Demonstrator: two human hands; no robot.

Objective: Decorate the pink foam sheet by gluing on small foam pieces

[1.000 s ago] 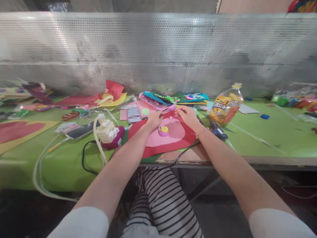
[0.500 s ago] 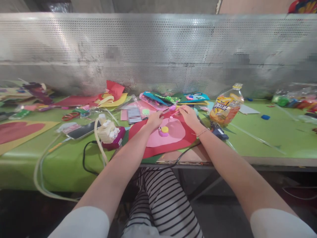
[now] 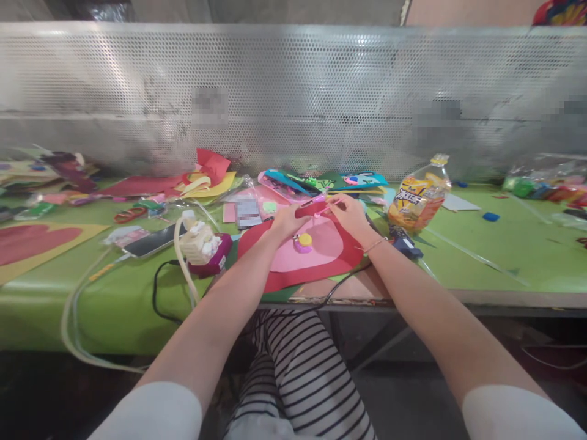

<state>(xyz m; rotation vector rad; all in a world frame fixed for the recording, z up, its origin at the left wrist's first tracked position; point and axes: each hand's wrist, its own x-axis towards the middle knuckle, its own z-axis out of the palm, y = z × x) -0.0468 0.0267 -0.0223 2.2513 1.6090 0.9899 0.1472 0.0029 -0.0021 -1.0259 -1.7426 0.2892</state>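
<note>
A large red paper shape lies on the green table with a pink shape on top of it. A small pink and yellow round object sits on the pink paper. My left hand is closed on the far edge of a small red piece, lifted slightly. My right hand is closed around a thin pink tool that points at that piece. Fingertips are small and partly hidden.
A drink bottle leans right of my right hand, a dark glue gun below it. Left are a tape dispenser, a phone, tubing and cut paper scraps. Perforated metal screen backs the table.
The small red piece between my hands has come up slightly off the sheet. Both hands stay almost in place, the right one shifted a little toward the left.
</note>
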